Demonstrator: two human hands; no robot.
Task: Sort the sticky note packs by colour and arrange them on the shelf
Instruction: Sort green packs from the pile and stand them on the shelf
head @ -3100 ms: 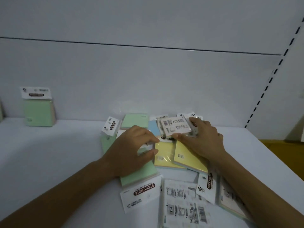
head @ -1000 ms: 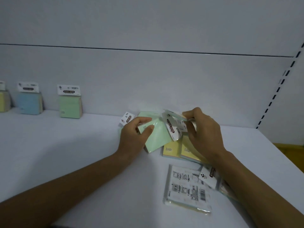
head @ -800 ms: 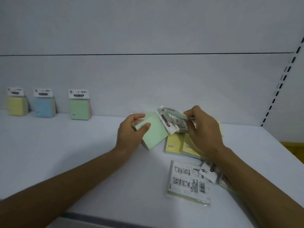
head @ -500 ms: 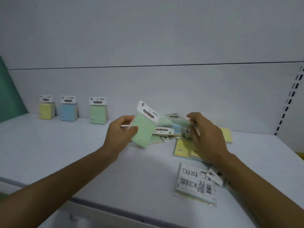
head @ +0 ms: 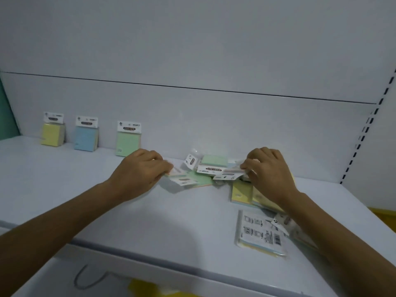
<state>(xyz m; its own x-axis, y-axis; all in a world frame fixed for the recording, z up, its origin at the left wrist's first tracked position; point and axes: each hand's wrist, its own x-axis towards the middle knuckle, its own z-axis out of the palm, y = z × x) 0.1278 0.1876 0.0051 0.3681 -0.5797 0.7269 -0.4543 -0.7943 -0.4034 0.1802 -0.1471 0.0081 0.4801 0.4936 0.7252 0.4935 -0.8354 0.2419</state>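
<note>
1. Both my hands reach over the white shelf (head: 107, 211) toward a loose heap of packs (head: 211, 168) in the middle.
2. Nearest me, by the right forearm, a pack lies face down (head: 260, 233) with its barcode label up; a small white header card (head: 280, 221) rests on its far right corner, and more packs beyond it are half hidden under my arm.
3. Just past that, two yellow packs (head: 242, 192) lie flat, side by side, partly covered by my right wrist.
4. My right hand (head: 269, 171) has its fingers curled together on a white header card at the right side of the heap, held slightly off the shelf; blur keeps me from telling which pack it belongs to.
5. My left hand (head: 140, 171) sits at the heap's left side, fingers closed on the edge of a pack; its colour I cannot tell, since the spot is smeared.
6. Between the hands I see a green pack flat (head: 200, 179) on the shelf, another green pack (head: 214, 160) on top of the heap behind a "STICKY NOTE" card, and a tilted card.
7. Farthest off, three packs stand upright against the back wall (head: 214, 121), well apart from the heap: yellow (head: 52, 133), then blue (head: 85, 139), then green (head: 128, 144), which is just behind my left hand.
</note>
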